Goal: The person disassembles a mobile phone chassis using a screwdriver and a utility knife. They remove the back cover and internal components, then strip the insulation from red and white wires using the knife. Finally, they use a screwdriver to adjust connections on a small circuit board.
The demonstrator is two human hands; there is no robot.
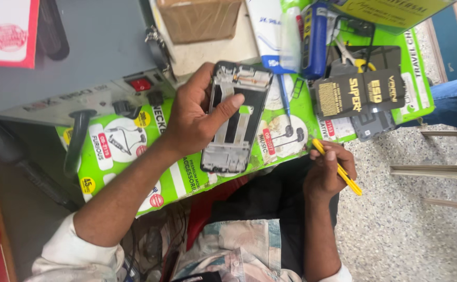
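My left hand (194,117) grips an opened phone frame (237,119), a black-edged shell with bare silver metal inside, held over the green printed mat (176,177). My thumb lies across its middle. My right hand (326,169) is lower right, near my lap, with its fingers closed on a thin yellow tool (349,181) that points down and to the right. The two hands are apart.
A grey machine with a red switch (141,84) sits at upper left. Black card packets (361,91), a blue device (316,36), a cardboard box (200,18) and a blue screwdriver (285,96) lie on the bench. Another person's leg in jeans (450,102) is at right.
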